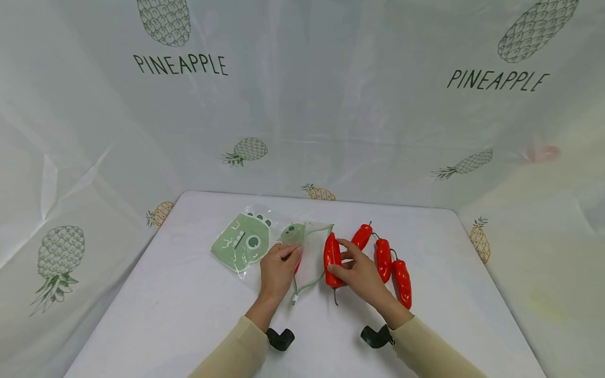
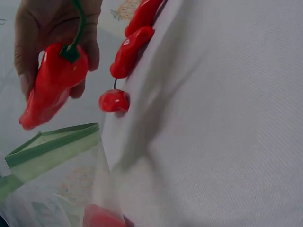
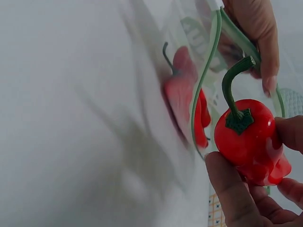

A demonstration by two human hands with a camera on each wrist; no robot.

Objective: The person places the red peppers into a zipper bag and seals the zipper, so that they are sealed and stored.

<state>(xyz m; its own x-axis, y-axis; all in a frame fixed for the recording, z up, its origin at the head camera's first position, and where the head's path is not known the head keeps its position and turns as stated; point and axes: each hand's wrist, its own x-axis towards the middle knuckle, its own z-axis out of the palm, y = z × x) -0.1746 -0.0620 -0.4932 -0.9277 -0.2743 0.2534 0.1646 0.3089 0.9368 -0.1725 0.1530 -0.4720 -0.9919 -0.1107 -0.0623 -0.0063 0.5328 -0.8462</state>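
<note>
1. Pinching a red pepper [image 1: 332, 260] between the thumb and curled fingers of my right hand [image 1: 360, 274].
2. My left hand [image 1: 278, 270], at nine o'clock of it, grips the clear pouch [image 1: 309, 255].

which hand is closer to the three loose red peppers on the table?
Right. The right hand, gripping one red pepper, sits just beside the three loose peppers. The left hand is farther off, holding the mesh bag across from them.
</note>
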